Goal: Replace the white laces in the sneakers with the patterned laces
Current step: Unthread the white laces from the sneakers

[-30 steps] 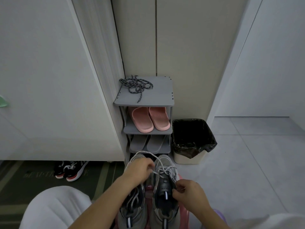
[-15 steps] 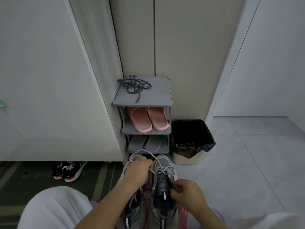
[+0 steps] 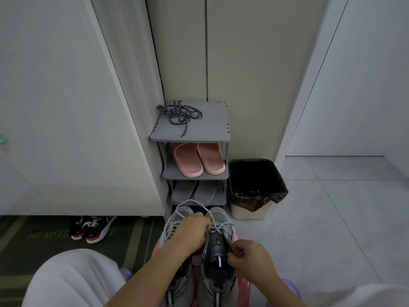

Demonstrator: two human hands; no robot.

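Head view, grey sneakers (image 3: 218,273) at 6 o'clock, left hand (image 3: 190,231) fingers pinching white lace (image 3: 219,227), right hand (image 3: 250,258) fingers clenched on lace, patterned laces (image 3: 179,114) atop shoe rack (image 3: 212,120) at 12 o'clock

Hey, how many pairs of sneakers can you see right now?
2 pairs. The grey sneakers with white laces lie nearest, in front of the grey shoe rack; the black-and-red sneakers sit on the dark green mat at left. The rack's lowest level is hidden.
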